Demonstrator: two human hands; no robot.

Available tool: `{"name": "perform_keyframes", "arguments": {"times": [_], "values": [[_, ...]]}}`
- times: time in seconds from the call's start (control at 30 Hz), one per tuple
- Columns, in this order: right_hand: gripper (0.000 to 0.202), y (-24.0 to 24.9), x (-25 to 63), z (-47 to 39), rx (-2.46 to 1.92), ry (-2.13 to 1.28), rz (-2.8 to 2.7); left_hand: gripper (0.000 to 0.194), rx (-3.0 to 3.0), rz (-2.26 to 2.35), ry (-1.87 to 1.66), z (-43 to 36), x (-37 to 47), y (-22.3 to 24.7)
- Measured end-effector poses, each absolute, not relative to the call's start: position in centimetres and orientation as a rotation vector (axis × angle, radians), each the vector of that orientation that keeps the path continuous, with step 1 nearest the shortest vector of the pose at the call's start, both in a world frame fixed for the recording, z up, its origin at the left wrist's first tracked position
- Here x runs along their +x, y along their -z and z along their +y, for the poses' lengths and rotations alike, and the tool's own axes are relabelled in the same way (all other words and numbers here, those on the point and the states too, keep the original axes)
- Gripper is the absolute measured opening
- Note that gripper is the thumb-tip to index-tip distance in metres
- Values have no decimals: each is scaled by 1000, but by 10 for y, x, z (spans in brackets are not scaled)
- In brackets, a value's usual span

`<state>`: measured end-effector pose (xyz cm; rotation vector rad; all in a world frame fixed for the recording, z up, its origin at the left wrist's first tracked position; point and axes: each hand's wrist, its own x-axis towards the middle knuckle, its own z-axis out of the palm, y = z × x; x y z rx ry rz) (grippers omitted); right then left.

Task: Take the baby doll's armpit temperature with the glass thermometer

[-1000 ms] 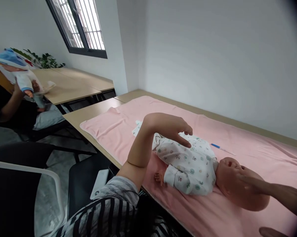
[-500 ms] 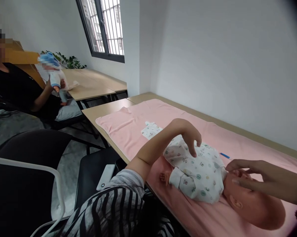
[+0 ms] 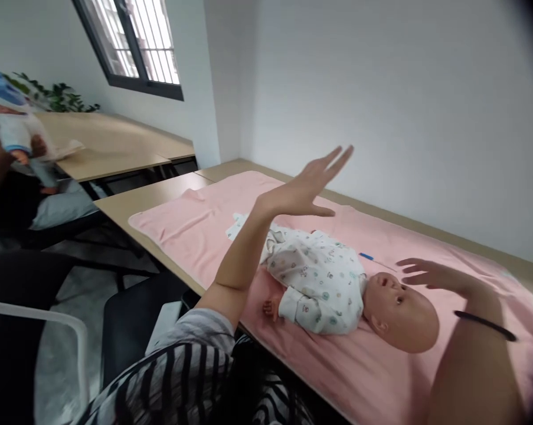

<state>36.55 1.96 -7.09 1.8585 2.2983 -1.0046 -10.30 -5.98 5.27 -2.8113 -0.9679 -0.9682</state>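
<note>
A baby doll [image 3: 323, 283] in a white printed outfit lies on its back on a pink blanket [image 3: 195, 224], its bare head toward the right. Above the doll's body my left hand [image 3: 308, 183] is raised, fingers spread, touching nothing. My right hand [image 3: 434, 275], a black band at its wrist, hovers just beyond the doll's head with its fingers apart and nothing in them. Between the doll and the wall lies a thin stick with a blue handle [image 3: 366, 256]. A small white printed cloth piece [image 3: 236, 225] rests by the doll's lower end.
The blanket covers a wooden table [image 3: 128, 206] set against a white wall. On the left, another person's hand [image 3: 38, 146] holds a second doll [image 3: 9, 118] near another table [image 3: 115, 141]. A black chair with a white armrest [image 3: 78, 330] stands near me.
My left hand has risen off the doll's outfit and opened wide. My right hand has left the doll's face and moved back. The view has turned to the right.
</note>
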Motion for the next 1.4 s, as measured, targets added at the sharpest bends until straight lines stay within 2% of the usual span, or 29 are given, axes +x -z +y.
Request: {"name": "perform_keyframes", "arguments": {"times": [0.07,0.27,0.37,0.63,0.8,0.9,1.0,1.07,1.13,1.3,1.4], "values": [[67,87,352,21,1804,1257,2195,117,-2682,-993,1067,-53,-113,-56],[39,109,335,17,2030,1094,2407,103,-2585,-1165,1050,-58,-138,-60],[33,108,332,6,2124,1052,2507,98,-2573,-1214,1082,-63,-142,-58],[32,111,311,-20,2432,1088,2588,99,-2337,-1027,1573,-47,-130,-60],[26,92,320,-1,2717,1058,2580,75,-2203,-912,1611,-27,-131,-53],[9,57,332,7,2956,923,2640,49,-2192,-838,1622,-16,-127,-48],[7,10,325,-9,3115,743,2961,37,-2219,-795,1643,-17,-110,-46],[18,-18,305,-33,2747,812,3648,38,-2243,-784,1678,-27,-95,-46],[26,-38,276,-62,2381,648,4004,42,-2273,-775,1707,-41,-79,-47],[24,-53,218,-111,2019,253,4154,49,-2325,-724,1731,-68,-55,-47],[26,-51,207,-121,1937,149,4121,39,-2259,-669,1770,-72,-51,-46]]}}
